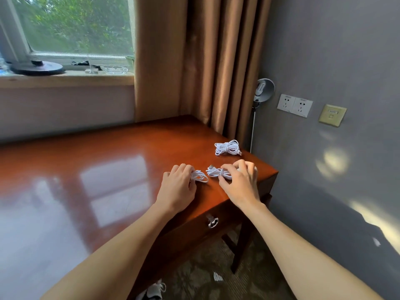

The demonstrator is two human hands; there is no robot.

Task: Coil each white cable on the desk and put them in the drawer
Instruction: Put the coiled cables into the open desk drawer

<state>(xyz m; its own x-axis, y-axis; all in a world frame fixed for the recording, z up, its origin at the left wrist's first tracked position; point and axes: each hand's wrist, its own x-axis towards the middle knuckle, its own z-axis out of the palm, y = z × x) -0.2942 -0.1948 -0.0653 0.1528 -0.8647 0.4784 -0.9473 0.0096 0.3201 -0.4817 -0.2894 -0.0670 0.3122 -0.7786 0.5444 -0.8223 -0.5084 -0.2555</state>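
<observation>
Our left hand [178,186] holds one coiled cable [200,176] on the table [108,161]; our right hand [240,182] holds another cable [216,171]; a third coil [227,147] lies beyond.

A single head-worn wide-angle camera looks forward and down from above the near edge of the table [121,161], close enough that both forearms run in from the bottom of the frame. It faces the table's far right corner, toward 1 o'clock. The window [73,27] sits high at 11 o'clock, the curtain [199,57] at 12, the grey wall [337,61] at 2 to 4. The carpeted floor [207,265] shows at 6 o'clock. Straight lines bow near the frame edges.
</observation>
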